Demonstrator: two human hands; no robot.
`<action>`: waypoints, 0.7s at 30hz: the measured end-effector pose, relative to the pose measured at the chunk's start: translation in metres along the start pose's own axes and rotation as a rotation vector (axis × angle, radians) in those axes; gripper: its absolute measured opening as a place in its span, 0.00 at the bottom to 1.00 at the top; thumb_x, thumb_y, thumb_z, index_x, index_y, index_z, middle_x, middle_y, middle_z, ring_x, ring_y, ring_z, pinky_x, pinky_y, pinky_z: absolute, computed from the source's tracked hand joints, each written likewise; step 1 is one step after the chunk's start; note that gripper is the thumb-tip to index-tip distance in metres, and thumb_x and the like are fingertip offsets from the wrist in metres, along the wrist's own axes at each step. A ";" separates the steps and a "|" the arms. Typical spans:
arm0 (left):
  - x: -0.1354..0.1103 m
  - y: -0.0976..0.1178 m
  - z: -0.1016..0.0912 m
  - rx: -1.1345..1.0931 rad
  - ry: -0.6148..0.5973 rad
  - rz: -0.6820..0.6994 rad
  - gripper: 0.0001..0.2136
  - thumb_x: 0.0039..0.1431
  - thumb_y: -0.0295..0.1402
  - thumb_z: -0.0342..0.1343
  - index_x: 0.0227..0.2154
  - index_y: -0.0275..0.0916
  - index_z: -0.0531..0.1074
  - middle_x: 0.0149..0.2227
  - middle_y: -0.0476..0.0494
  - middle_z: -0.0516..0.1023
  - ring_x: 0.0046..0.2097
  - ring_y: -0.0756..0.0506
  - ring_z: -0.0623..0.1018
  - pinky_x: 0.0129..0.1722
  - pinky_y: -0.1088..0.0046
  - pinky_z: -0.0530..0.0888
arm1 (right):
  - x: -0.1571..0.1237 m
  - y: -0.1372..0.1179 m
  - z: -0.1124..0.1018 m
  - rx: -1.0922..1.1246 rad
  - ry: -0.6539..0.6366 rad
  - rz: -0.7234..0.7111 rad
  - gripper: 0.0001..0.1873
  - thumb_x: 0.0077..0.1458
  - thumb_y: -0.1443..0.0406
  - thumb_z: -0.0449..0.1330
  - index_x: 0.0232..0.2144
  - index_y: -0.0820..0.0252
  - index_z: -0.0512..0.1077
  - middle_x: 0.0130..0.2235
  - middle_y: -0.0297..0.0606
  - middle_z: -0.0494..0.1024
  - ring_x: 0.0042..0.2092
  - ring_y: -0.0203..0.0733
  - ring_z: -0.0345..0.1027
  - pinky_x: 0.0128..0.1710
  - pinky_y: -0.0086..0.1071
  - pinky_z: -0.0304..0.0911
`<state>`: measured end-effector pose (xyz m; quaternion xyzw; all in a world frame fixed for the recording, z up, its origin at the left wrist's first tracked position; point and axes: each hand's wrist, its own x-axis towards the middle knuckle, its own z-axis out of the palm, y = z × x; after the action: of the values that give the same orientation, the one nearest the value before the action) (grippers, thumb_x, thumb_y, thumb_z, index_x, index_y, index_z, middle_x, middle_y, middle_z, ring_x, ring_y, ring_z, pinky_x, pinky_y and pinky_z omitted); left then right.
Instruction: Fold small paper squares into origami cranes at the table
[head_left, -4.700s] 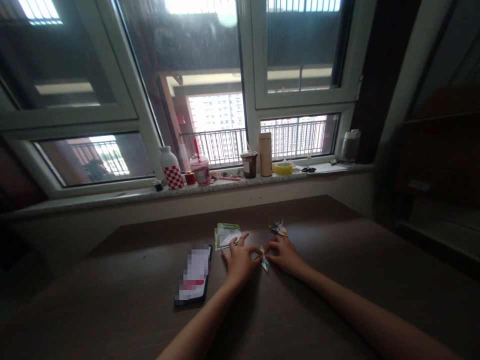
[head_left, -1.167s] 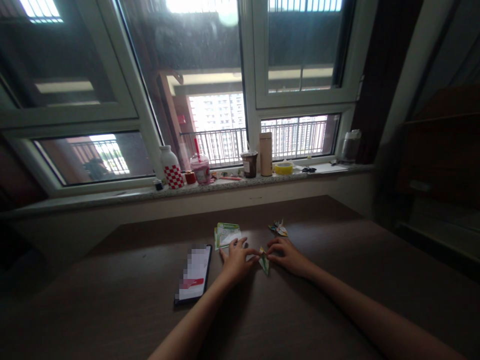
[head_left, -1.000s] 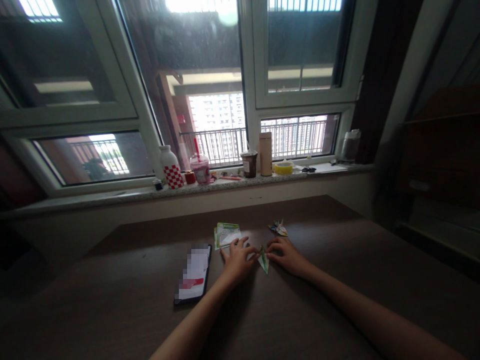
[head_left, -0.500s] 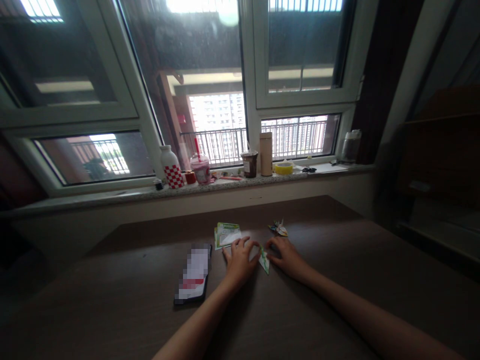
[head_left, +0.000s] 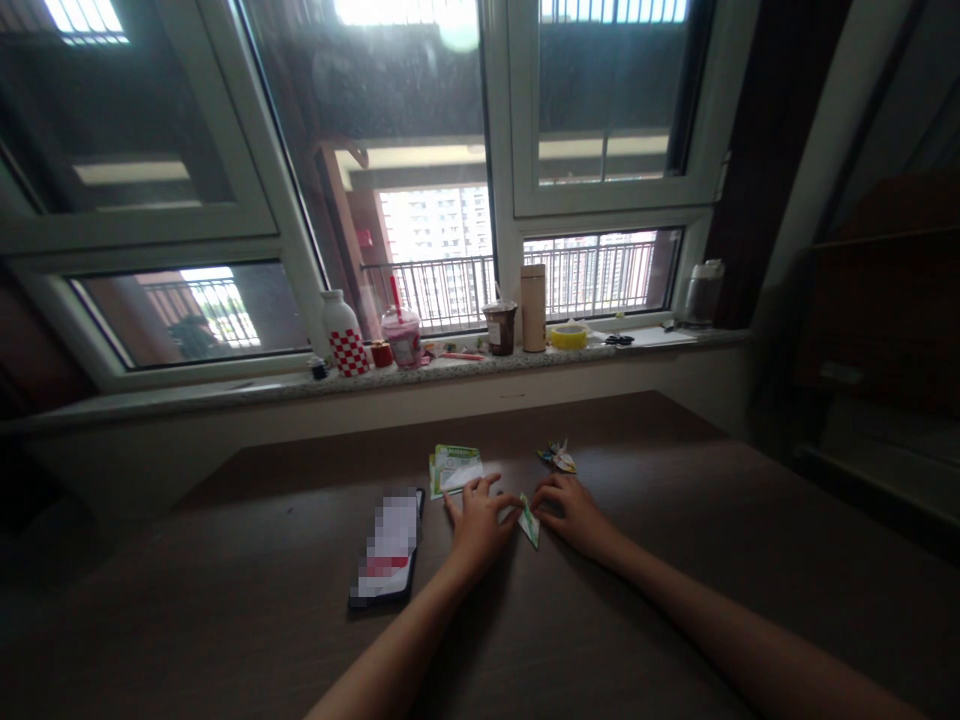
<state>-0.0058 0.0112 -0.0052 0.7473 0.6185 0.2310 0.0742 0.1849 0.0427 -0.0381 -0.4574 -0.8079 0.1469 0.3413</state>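
Note:
A small folded piece of green-and-white paper [head_left: 529,527] lies on the brown table, narrowing to a point toward me. On its left edge, my left hand [head_left: 481,517] pinches with thumb and forefinger, the other fingers resting spread on the table. My right hand [head_left: 568,508] curls in from the other side, its fingertips closed on the paper's right edge. Just beyond the right hand sits a folded paper crane [head_left: 557,457]. Several green-and-white paper sheets [head_left: 456,468] are stacked past the left hand's fingers.
A phone [head_left: 387,550] lies left of my left forearm. Along the windowsill [head_left: 480,371] stand a red-checked bottle [head_left: 346,338], a pink drink cup [head_left: 402,340], a dark drink cup [head_left: 500,330], a beige flask [head_left: 533,310], yellow tape [head_left: 568,337] and scissors [head_left: 619,341].
My fingertips have shifted slightly at the paper's upper end, the left forefinger lowering a little. Everything else stays in place.

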 end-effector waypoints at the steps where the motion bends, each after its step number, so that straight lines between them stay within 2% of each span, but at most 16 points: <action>1: 0.000 0.000 0.000 0.000 -0.002 -0.003 0.07 0.60 0.40 0.57 0.37 0.59 0.79 0.62 0.51 0.67 0.65 0.35 0.59 0.60 0.30 0.39 | 0.000 0.000 0.000 0.005 0.005 0.000 0.06 0.52 0.66 0.64 0.34 0.54 0.79 0.44 0.40 0.75 0.49 0.48 0.67 0.52 0.41 0.60; 11: 0.001 0.002 -0.001 0.008 -0.024 -0.031 0.08 0.60 0.42 0.56 0.38 0.61 0.80 0.62 0.50 0.66 0.64 0.34 0.59 0.59 0.29 0.41 | 0.000 0.000 -0.001 0.049 0.011 0.015 0.03 0.51 0.66 0.65 0.31 0.55 0.79 0.44 0.41 0.76 0.49 0.47 0.67 0.52 0.40 0.60; 21: 0.006 0.007 -0.006 0.009 -0.076 -0.124 0.08 0.55 0.46 0.59 0.36 0.58 0.80 0.65 0.51 0.61 0.66 0.31 0.54 0.58 0.28 0.40 | 0.007 -0.009 0.002 -0.015 0.001 0.170 0.07 0.51 0.59 0.66 0.31 0.55 0.79 0.44 0.42 0.75 0.51 0.49 0.65 0.53 0.41 0.58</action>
<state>-0.0015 0.0143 0.0040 0.7161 0.6615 0.1947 0.1086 0.1759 0.0443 -0.0315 -0.5270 -0.7669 0.1692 0.3247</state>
